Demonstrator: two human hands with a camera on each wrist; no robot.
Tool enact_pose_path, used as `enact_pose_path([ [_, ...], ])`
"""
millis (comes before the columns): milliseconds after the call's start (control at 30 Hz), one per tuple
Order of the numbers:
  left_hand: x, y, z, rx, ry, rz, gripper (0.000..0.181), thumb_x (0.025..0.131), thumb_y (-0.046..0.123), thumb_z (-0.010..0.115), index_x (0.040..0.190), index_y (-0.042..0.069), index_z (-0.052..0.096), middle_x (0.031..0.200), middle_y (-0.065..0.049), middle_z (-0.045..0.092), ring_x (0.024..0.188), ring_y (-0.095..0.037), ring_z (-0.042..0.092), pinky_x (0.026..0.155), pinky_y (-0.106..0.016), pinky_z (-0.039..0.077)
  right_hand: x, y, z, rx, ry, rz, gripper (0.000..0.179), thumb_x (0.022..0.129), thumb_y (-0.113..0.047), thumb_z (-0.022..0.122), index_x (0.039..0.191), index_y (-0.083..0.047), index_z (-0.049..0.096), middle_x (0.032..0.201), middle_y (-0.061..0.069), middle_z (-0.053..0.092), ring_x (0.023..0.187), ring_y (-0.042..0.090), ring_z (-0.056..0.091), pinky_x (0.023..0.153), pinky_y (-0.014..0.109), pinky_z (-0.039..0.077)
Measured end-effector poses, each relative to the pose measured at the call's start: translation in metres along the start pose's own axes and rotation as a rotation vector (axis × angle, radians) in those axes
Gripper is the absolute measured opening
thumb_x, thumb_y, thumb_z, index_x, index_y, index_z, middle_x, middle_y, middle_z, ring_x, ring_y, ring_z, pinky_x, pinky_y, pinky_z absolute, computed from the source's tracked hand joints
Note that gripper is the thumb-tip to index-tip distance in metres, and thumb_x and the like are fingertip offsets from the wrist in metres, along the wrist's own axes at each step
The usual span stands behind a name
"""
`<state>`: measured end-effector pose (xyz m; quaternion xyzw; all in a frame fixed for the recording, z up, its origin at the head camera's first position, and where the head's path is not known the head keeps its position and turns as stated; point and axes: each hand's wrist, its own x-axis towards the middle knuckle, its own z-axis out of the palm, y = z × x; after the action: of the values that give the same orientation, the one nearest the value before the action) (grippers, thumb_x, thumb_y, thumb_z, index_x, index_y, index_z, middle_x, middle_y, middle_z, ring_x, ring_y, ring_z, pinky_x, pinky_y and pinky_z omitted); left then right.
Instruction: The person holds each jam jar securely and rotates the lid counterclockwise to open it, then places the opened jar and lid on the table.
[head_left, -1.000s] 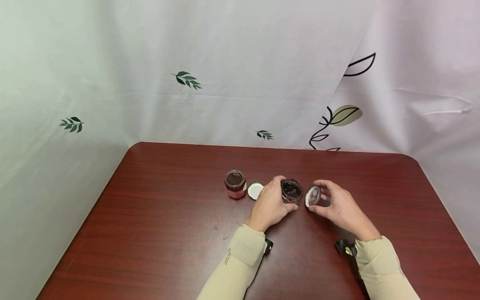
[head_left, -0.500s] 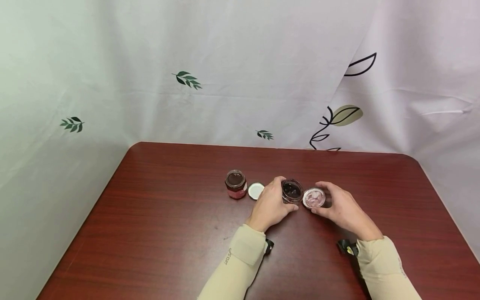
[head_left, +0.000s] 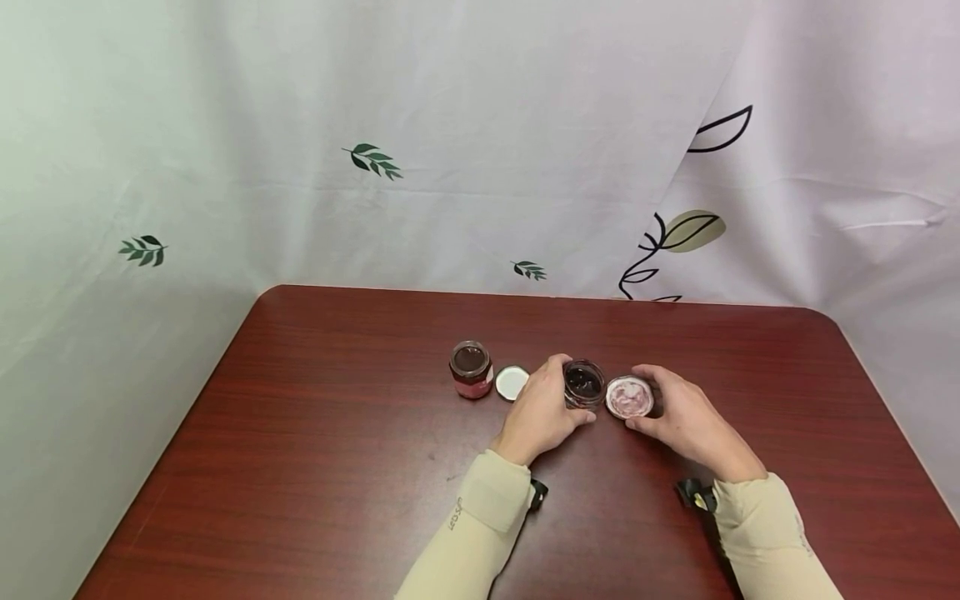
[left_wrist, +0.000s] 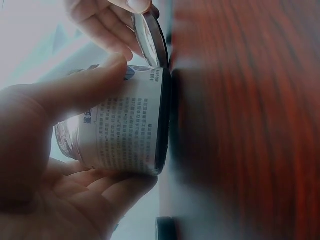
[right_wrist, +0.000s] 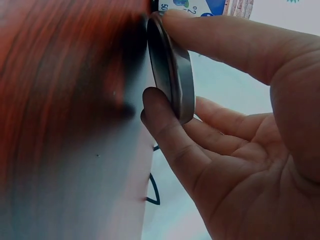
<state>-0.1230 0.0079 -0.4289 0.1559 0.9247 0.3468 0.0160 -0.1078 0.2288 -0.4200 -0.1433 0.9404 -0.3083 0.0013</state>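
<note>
My left hand (head_left: 536, 412) grips an open glass jar (head_left: 584, 382) of dark contents, thumb and fingers round its sides. The left wrist view shows printed text on the jar's pale label (left_wrist: 127, 122) and its dark base down at the table. Close to its right, my right hand (head_left: 693, 425) pinches a round jar lid (head_left: 629, 397) by the rim between thumb and fingers. The lid's inner side faces up and is smeared pinkish white. From the right wrist, the lid (right_wrist: 184, 82) appears low over the table, slightly tilted; whether it touches the surface I cannot tell.
A second open jar (head_left: 471, 368) with dark contents and a pink label stands left of my left hand. Between them lies a white lid (head_left: 511, 383), partly covered by the hand. Behind the reddish-brown table (head_left: 337, 467) hangs a white curtain (head_left: 450, 225) with leaf prints.
The lid in my right hand has turned from nearly on edge to almost flat, inner side up, and lowered beside the jar. My left hand and its jar have stayed put.
</note>
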Motion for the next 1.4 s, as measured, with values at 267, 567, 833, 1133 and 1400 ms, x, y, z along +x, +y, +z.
enact_pose_path([
  [267,0.0008,-0.0008,0.0004,0.012,0.013,0.017,0.076,0.073,0.028,0.092,0.134,0.006,0.053,0.124,-0.007,0.065,0.114,-0.021,0.063,0.097,-0.035,0.049,-0.0005,0.0024,0.0032,0.022,-0.026,-0.018,0.075,0.072,-0.004,0.087,0.136,0.006,0.049,0.128,0.026,0.059,0.117,0.041,0.057,0.097,0.057,0.043],
  [567,0.0016,-0.0025,0.001,0.027,0.035,0.022,0.078,0.069,0.028,0.094,0.133,0.005,0.056,0.124,-0.007,0.065,0.113,-0.022,0.063,0.097,-0.034,0.048,0.0002,0.0022,0.0057,0.006,-0.026,-0.028,0.075,0.073,-0.001,0.086,0.137,0.006,0.048,0.13,0.026,0.058,0.119,0.042,0.056,0.098,0.057,0.043],
  [833,0.0027,-0.0015,0.0005,0.028,0.042,-0.005,0.082,0.07,0.028,0.094,0.137,0.004,0.054,0.13,-0.009,0.063,0.118,-0.024,0.062,0.099,-0.036,0.048,0.0005,0.0022,0.0072,-0.017,-0.022,-0.034,0.072,0.073,-0.001,0.085,0.135,0.006,0.05,0.128,0.026,0.058,0.12,0.043,0.055,0.099,0.058,0.042],
  [1133,0.0031,-0.001,0.0013,0.019,0.04,-0.024,0.083,0.072,0.027,0.093,0.14,0.003,0.052,0.133,-0.01,0.061,0.12,-0.025,0.06,0.101,-0.036,0.047,0.0015,0.0022,0.0081,-0.033,-0.016,-0.036,0.07,0.072,-0.003,0.086,0.133,0.006,0.053,0.124,0.025,0.061,0.115,0.044,0.056,0.096,0.058,0.042],
  [1400,0.0026,-0.0008,0.0014,0.023,0.03,-0.037,0.081,0.075,0.026,0.09,0.141,0.003,0.05,0.134,-0.011,0.061,0.122,-0.026,0.059,0.102,-0.037,0.046,0.0019,0.0022,0.0076,-0.039,-0.026,-0.031,0.071,0.071,-0.005,0.087,0.132,0.007,0.053,0.121,0.025,0.062,0.113,0.045,0.056,0.095,0.058,0.043],
])
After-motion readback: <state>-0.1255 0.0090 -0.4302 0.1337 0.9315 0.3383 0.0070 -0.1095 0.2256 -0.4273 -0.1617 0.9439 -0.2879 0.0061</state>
